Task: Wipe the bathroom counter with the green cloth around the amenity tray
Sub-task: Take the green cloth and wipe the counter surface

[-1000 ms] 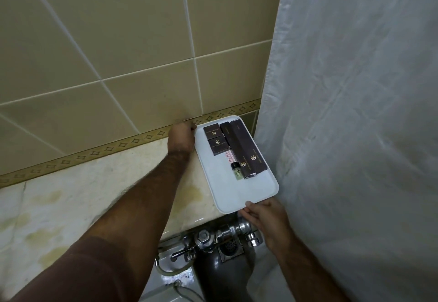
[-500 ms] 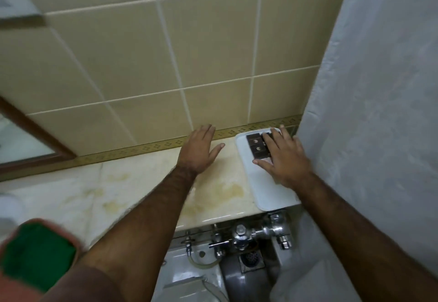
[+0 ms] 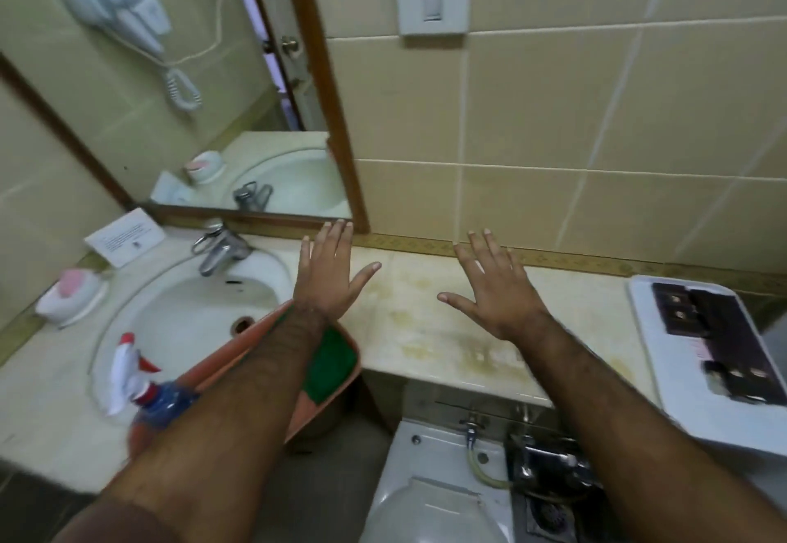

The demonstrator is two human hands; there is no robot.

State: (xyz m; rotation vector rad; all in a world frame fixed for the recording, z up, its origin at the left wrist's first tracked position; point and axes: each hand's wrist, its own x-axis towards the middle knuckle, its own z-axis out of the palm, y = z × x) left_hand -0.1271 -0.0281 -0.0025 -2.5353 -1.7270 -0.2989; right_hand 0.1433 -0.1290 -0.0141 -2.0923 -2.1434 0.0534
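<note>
Green cloth [image 3: 330, 365] lies in an orange basin [image 3: 340, 385] under the left forearm, not yet picked up. Both hands, left hand [image 3: 326, 276] and right hand [image 3: 496, 293], have left the amenity tray [image 3: 664, 376] and hover spread, empty, over the stained worktop [image 3: 426, 329]; wiping evidently comes next.
</note>
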